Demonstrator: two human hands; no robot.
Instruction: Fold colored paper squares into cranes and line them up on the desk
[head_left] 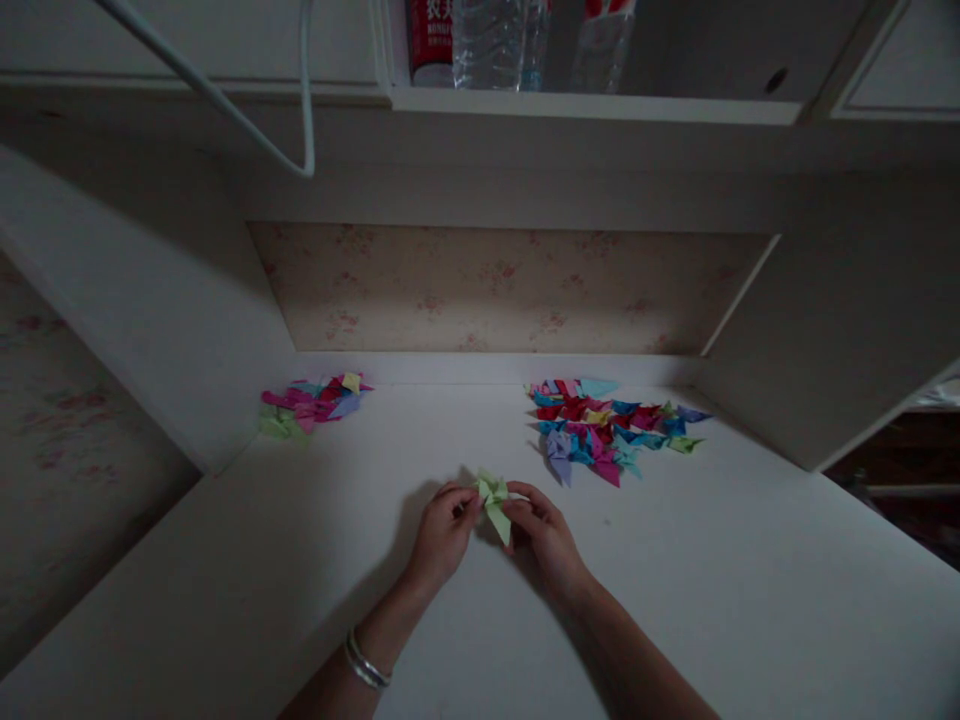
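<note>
Between my hands, a little above the white desk (315,590), is a pale green origami crane (495,507) of folded paper. My left hand (444,530) pinches its left side between thumb and fingers. On the opposite side, my right hand (546,535) grips the paper with thumb and fingertips. Beyond my right hand lies a large cluster of colourful origami cranes (604,430), in red, blue, pink, purple and green. A smaller pile of folded paper pieces (319,400), mostly pink with green and yellow, rests at the back left.
Side panels (150,300) flank the desk, and a floral-papered wall (495,290) closes the back. Overhead, a shelf (592,106) holds clear plastic bottles (487,45) and a red container (432,40). A white bent rod or cable (307,110) hangs at upper left.
</note>
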